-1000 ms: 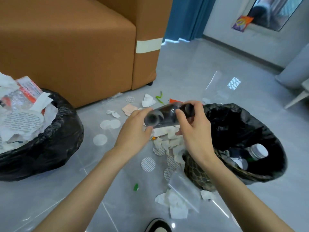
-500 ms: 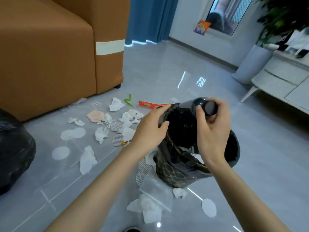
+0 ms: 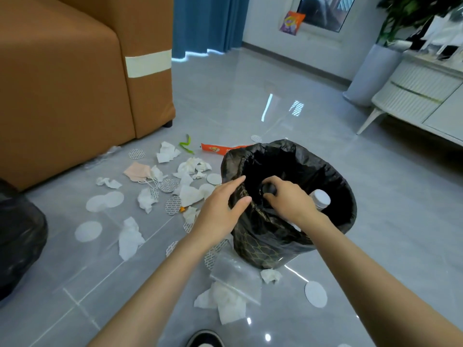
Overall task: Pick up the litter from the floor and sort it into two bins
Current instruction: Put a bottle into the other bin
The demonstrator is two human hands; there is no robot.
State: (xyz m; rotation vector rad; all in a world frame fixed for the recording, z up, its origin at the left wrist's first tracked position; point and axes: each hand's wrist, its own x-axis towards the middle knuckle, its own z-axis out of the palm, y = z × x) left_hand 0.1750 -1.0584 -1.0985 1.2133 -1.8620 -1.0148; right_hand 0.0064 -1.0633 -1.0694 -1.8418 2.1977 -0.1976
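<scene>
R hand [image 3: 288,200] pinches dark bottle [image 3: 269,189] down in black bin [image 3: 328,171]. L hand [image 3: 220,209] just left of it, fingers straight, by the rim.

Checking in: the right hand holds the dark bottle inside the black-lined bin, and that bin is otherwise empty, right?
Not quite. The right hand does hold the dark bottle inside the black-lined bin, but the bin is not otherwise empty: the head view shows a white-capped bottle in it too, beside that hand.
</scene>
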